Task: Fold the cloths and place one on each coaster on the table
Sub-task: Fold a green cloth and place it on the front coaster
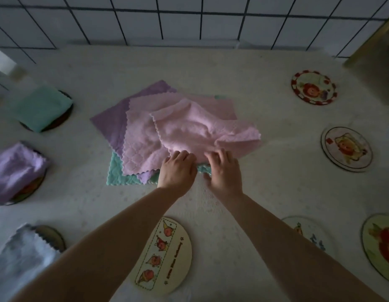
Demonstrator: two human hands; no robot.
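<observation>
A pile of cloths lies mid-table. On top is a rumpled pink cloth (202, 129), partly doubled over. Under it lie a second pink cloth (141, 147), a purple one (115, 123) and a teal one (117, 173). My left hand (177, 171) and my right hand (224, 171) both grip the near edge of the top pink cloth, side by side. Folded cloths sit on three coasters at the left: teal (40, 107), purple (14, 168) and white (21, 256). Bare coasters lie at the back right (313, 87), the right (347, 149), the near right (309, 234), the right edge (381, 245) and near me (165, 253).
The white table (276, 188) ends at a tiled wall (189, 20) at the back. A dark object (376, 62) stands at the back right corner.
</observation>
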